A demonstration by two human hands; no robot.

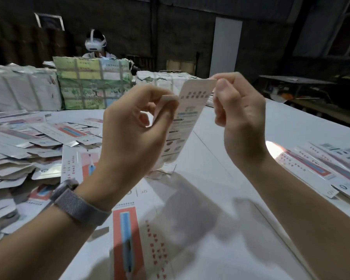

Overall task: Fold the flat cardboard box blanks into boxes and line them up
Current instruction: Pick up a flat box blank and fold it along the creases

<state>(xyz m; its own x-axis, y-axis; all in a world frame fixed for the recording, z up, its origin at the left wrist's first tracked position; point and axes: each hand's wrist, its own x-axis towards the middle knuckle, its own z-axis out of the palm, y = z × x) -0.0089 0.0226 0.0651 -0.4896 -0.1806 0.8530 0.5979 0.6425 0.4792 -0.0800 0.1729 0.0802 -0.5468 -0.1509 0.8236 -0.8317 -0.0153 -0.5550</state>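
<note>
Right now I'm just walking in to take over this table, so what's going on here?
A person is folding a cardboard box blank, held up over the white table. The left hand pinches a flap; the right hand pinches its top corner. Flat blanks are piled left, more pieces lie right.

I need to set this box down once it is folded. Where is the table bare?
Bare table lies beyond the held box, between the left pile of blanks and the boxes on the right. The left side and the near edge, with a blank, are crowded.

Dark walls [170,27], white table [230,138]
</note>
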